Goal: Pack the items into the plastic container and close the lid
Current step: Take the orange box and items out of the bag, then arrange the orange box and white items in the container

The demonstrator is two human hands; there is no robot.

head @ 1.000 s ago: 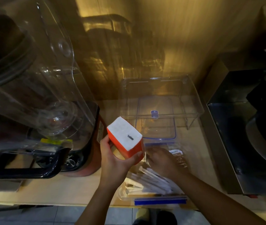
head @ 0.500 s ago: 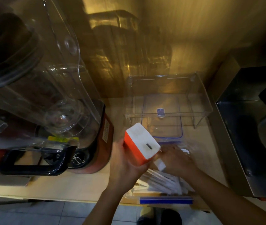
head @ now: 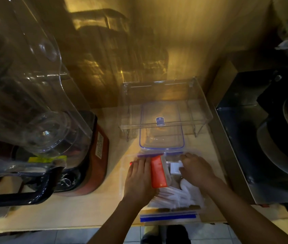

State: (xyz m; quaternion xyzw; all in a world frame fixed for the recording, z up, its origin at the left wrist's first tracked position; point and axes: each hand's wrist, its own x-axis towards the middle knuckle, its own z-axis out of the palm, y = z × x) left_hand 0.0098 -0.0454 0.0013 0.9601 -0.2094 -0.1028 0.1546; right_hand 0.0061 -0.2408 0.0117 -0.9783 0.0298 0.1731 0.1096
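Observation:
A clear plastic container (head: pixel 122 175) with blue latches (head: pixel 167 217) stands at the counter's front edge. My left hand (head: pixel 139 176) grips an orange-and-white box (head: pixel 158 173) from above and holds it down inside the container's left part. My right hand (head: pixel 196 169) is curled around a small white block (head: pixel 175 167) inside the container, right of the box. White wrapped packets (head: pixel 175 196) lie in the container's near part, partly under my right wrist. The blue-rimmed clear lid (head: pixel 160 136) lies flat behind the container.
A clear acrylic riser (head: pixel 201 110) stands over the lid's far part. A big blender with a red base (head: pixel 95 155) and clear jug (head: pixel 34 103) fills the left side. A metal appliance (head: pixel 236 147) stands close on the right. The wall is behind.
My left hand has lowered the orange-and-white box from above the counter into the container. My right hand has moved forward inside the container onto the small white block.

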